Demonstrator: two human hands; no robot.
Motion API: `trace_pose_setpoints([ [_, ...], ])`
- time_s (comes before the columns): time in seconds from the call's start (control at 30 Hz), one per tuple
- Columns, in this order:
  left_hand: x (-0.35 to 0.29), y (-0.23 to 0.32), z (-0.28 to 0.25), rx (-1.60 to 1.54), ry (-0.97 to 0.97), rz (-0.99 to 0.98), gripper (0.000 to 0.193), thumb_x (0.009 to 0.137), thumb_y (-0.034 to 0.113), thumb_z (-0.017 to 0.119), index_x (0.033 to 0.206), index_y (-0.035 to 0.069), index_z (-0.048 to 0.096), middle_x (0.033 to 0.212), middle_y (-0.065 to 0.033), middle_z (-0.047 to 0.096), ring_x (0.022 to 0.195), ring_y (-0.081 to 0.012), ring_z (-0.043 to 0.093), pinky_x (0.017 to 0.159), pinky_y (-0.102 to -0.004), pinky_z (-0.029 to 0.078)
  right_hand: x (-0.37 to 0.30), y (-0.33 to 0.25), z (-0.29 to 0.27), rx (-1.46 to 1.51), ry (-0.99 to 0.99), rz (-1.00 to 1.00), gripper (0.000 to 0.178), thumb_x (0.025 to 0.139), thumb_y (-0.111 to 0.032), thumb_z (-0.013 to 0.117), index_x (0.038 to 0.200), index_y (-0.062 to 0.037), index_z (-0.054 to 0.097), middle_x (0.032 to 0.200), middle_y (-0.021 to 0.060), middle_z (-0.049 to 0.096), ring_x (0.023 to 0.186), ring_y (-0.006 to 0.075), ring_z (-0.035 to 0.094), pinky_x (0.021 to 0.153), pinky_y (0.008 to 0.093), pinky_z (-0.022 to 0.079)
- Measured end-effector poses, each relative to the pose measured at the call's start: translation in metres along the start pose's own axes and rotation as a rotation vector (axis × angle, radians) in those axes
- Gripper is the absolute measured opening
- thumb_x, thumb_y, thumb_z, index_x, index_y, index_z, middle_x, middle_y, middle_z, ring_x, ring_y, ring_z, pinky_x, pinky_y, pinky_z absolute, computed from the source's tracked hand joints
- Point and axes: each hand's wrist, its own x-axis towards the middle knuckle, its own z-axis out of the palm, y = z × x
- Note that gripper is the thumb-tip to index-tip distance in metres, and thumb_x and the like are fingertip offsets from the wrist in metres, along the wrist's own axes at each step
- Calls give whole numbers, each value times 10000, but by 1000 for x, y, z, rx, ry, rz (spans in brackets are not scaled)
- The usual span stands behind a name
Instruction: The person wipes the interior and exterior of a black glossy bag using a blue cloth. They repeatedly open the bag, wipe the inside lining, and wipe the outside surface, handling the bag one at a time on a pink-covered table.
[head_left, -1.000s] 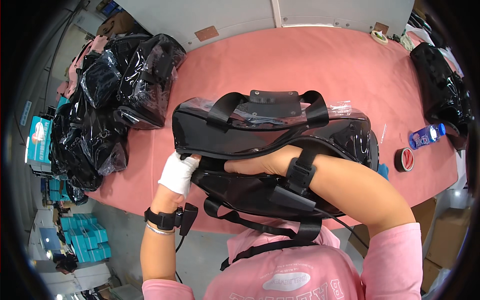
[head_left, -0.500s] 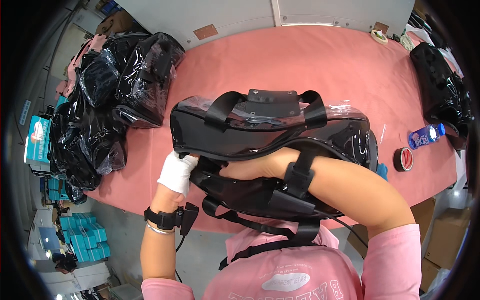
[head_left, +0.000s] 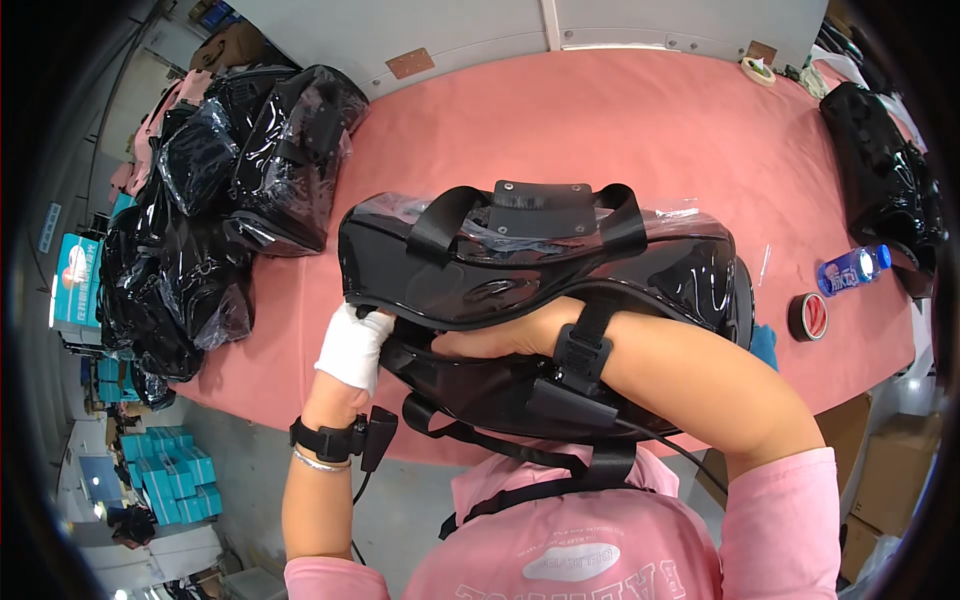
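A glossy black duffel bag [head_left: 470, 290] stands in front of me, with its side opening gaping toward me. Black webbing handles [head_left: 622, 222] joined by a dark grip wrap [head_left: 543, 208] arch over its top. My left hand [head_left: 352, 345], in a white glove, is closed on the bag's left end at the opening's corner; its fingertips are partly hidden. Through the opening reaches my right hand [head_left: 500, 340], bare, its fingers hidden inside the bag. Both wrists wear black straps with a small device. A loose strap [head_left: 500, 450] hangs over the table's near edge.
Plastic-wrapped black bags [head_left: 210, 190] are piled at the left of the pink-covered table [head_left: 600, 120]. On the right are another black bag [head_left: 870, 170], a blue-capped bottle [head_left: 853, 270] and a tape roll [head_left: 808, 317]. Turquoise boxes [head_left: 170, 475] stack on the floor at left.
My right hand and forearm have shifted slightly left inside the opening. The bag's upper front panel bulges lower toward me. The left hand stays at the same corner.
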Motion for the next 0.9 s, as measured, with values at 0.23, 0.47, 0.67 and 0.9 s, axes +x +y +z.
trace_pose_setpoints([
  [0.23,-5,6,3,-30,-10,-9,204,865,63,553,1057,-1,583,927,-30,605,801,-111,552,736,-251,463,3,0,-8,-180,1,-144,279,767,-231,576,899,-10,685,873,168,673,784,322,638,709,418,493],
  [0.47,-3,2,-3,-22,-33,-29,189,865,54,534,1038,4,593,908,-17,601,802,-99,546,726,-241,450,-1,4,1,-115,46,-233,309,777,-228,581,995,-22,654,969,157,654,907,309,621,794,403,479],
  [0.67,-5,-3,1,-15,-7,-13,171,867,50,505,1012,23,593,875,-16,598,755,-105,558,673,-244,465,5,29,13,-590,39,-437,339,868,-245,528,1166,-98,593,1147,122,611,1055,278,578,910,377,456],
  [0.9,-7,1,-1,-38,-2,-43,174,835,15,537,995,24,602,853,20,565,748,-83,476,706,-223,407,4,39,30,-176,580,-312,286,844,-232,569,1085,-88,627,1047,124,635,965,279,608,836,395,489],
])
